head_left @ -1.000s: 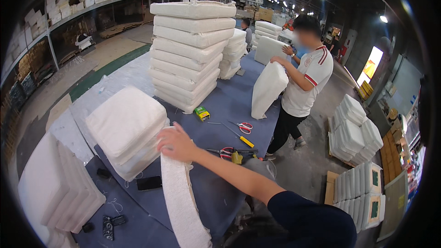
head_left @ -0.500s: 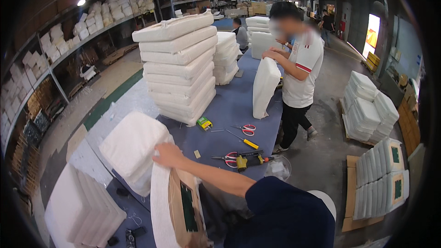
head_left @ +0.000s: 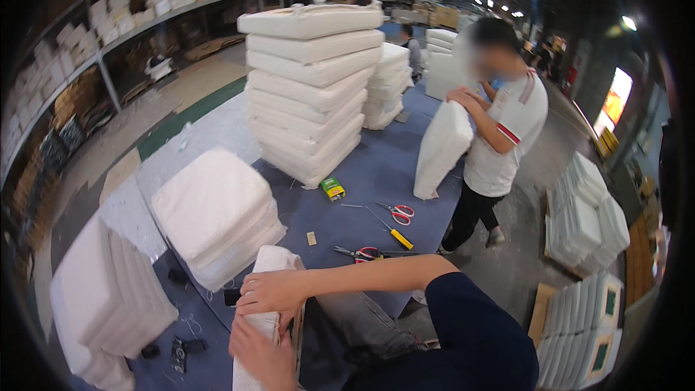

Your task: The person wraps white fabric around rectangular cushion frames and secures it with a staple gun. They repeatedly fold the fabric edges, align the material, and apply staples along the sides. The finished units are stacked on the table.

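The white cushion (head_left: 281, 256) stands on edge at the near side of the table (head_left: 289, 210), close by a short cushion stack (head_left: 212, 206), its lower end out of view. The right hand (head_left: 274, 294) lies across the cushion's narrow side, fingers close together; the left hand (head_left: 264, 355), blurred, is on it just nearer the body. Whether either 1 pinches the padding cannot be told. Good handling here likely means bearing with whole fingers and palms, so the soft cover neither drags nor dents, and sharing the weight between 2 hands to avoid twisting. A black flat object (head_left: 231, 295) beside the right hand deserves clearance.
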A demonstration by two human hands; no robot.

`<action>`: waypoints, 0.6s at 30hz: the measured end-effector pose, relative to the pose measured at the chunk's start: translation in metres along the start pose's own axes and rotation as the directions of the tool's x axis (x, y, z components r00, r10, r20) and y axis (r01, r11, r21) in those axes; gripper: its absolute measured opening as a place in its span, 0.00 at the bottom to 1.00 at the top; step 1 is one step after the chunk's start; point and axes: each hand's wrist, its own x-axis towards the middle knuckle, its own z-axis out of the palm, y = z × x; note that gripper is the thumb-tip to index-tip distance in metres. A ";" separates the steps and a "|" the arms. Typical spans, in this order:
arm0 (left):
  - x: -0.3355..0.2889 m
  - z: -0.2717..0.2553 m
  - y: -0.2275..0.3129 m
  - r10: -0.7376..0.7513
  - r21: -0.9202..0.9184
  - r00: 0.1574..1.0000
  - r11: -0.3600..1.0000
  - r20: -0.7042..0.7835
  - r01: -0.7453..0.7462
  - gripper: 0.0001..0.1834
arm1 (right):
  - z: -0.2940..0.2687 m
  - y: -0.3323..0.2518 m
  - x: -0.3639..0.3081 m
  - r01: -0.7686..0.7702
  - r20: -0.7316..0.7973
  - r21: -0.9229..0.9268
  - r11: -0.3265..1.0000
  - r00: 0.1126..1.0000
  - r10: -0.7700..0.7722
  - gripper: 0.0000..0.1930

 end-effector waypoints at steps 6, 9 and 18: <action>-0.008 0.051 0.007 0.103 0.346 0.991 0.929 0.091 -0.128 0.32 | 0.009 0.002 -0.040 0.016 0.112 -0.126 0.992 0.994 -0.002 0.46; -0.020 0.059 -0.004 0.148 0.349 0.985 0.922 0.085 -0.168 0.32 | 0.031 0.002 -0.048 0.026 0.063 -0.170 0.985 0.998 -0.016 0.46; -0.009 0.028 0.007 0.144 0.345 0.989 0.927 0.039 -0.148 0.31 | 0.001 -0.018 -0.046 -0.184 -0.031 -0.156 0.970 0.983 0.182 0.43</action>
